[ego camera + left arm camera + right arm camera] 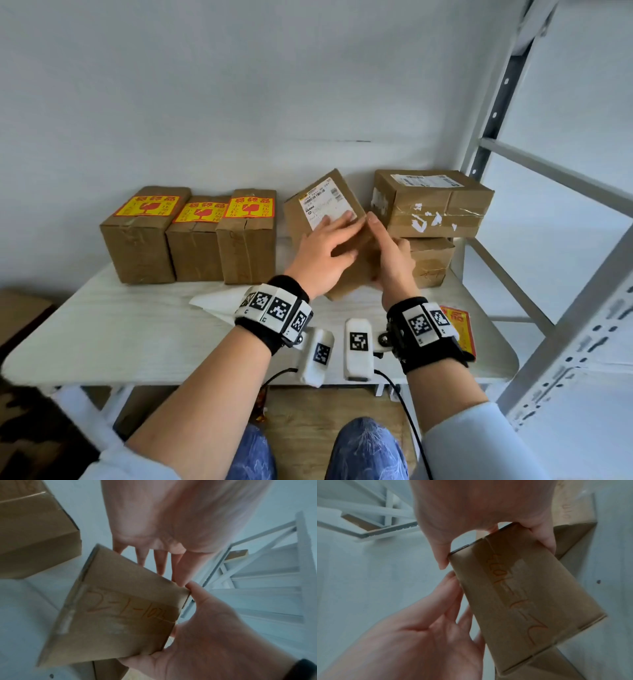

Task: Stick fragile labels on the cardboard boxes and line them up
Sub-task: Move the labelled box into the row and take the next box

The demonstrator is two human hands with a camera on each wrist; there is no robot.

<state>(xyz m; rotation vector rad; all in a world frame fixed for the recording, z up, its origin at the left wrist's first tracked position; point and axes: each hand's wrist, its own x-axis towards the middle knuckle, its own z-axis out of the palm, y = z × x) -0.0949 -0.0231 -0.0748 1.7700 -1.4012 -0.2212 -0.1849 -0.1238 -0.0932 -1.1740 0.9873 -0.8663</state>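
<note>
A brown cardboard box (298,212) with a white shipping label (325,202) is tilted up above the table, between both hands. My left hand (342,236) lies on its upper face with straight fingers. My right hand (387,250) grips its right end. The right wrist view shows that hand (479,507) pinching the box (522,595) between thumb and fingers, with the left hand (419,628) flat along the side. Orange handwriting runs across the box's underside (120,615). Three boxes (145,236) (198,240) (248,240) with red-and-yellow fragile labels (147,205) stand in a row at the left.
Two more brown boxes are stacked at the right, upper (431,202) on lower (431,263). Red-and-yellow label sheets (459,325) lie by my right wrist, and white backing paper (215,301) lies by my left wrist. The table (120,335) meets a wall behind, and a metal shelf frame (565,274) stands at the right.
</note>
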